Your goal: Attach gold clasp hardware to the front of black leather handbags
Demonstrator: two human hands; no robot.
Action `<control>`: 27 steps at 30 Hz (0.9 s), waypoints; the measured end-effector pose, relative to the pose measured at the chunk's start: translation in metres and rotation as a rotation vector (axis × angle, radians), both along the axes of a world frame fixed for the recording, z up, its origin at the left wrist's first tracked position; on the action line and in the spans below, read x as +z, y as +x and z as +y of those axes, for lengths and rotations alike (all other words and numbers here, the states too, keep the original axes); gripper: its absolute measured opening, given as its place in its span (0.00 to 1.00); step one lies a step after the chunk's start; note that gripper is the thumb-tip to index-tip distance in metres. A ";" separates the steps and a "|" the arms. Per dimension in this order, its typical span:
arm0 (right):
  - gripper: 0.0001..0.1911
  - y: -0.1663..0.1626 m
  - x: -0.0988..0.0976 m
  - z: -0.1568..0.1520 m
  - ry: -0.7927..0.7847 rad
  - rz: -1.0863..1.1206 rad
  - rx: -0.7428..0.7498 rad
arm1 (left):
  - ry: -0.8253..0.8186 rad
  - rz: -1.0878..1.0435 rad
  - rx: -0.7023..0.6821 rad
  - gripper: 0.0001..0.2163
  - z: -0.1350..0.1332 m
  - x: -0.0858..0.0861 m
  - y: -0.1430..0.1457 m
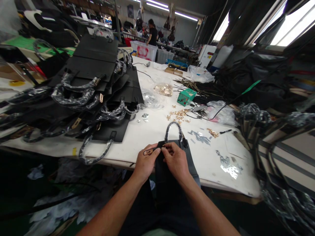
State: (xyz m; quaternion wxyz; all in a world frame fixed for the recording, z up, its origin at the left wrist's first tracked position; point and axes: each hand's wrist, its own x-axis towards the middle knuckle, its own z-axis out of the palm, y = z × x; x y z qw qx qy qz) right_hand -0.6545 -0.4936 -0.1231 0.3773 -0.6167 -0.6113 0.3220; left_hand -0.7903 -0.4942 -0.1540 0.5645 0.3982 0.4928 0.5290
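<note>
A black handbag [192, 160] leans over the table's front edge, between my arms. Its looped handle [173, 124] stands up, wrapped in clear plastic. My left hand [144, 165] is closed on a black strap of the bag, with thumb and fingers pressed together. On that strap is an oblong gold metal plate [148, 152]. Right beside it, my right hand [177, 161] pinches at the bag's upper edge, its fingertips almost touching my left thumb. A tiny gold glint shows there, but what the right fingers hold is too small to make out.
Black handbags [98, 62] with wrapped handles are piled at left. Small gold fittings [179, 114], flat silver plates [200, 137] and a green box [186, 97] lie on the white table [157, 131]. More bag pieces [292, 141] stand at right. A person [153, 34] works far back.
</note>
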 end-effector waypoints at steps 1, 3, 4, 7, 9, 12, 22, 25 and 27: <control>0.08 0.000 -0.001 -0.002 0.018 0.016 0.005 | -0.002 -0.009 0.005 0.16 0.000 0.000 0.000; 0.10 0.001 -0.005 -0.004 0.057 0.038 0.015 | -0.010 -0.018 0.014 0.17 0.001 0.000 0.000; 0.11 0.000 -0.008 -0.003 0.071 0.043 0.014 | -0.014 -0.015 0.016 0.17 0.002 -0.001 0.000; 0.10 -0.003 -0.018 0.005 0.108 0.039 0.004 | -0.024 0.006 0.051 0.17 0.004 -0.001 0.001; 0.10 -0.006 -0.022 0.011 0.140 0.034 0.006 | -0.034 0.005 0.087 0.18 0.005 0.000 0.002; 0.11 -0.008 -0.017 0.011 0.196 0.033 0.016 | -0.085 -0.004 0.146 0.21 0.006 -0.001 0.004; 0.12 0.118 0.017 0.003 0.279 -0.111 -0.202 | -0.274 0.004 0.177 0.18 0.017 0.024 0.013; 0.12 0.200 0.007 0.035 0.077 -0.341 -0.400 | -0.355 -0.039 0.163 0.18 0.017 0.034 0.019; 0.12 0.244 -0.002 0.056 0.021 -0.393 -0.459 | -0.373 -0.019 0.154 0.19 0.019 0.033 0.020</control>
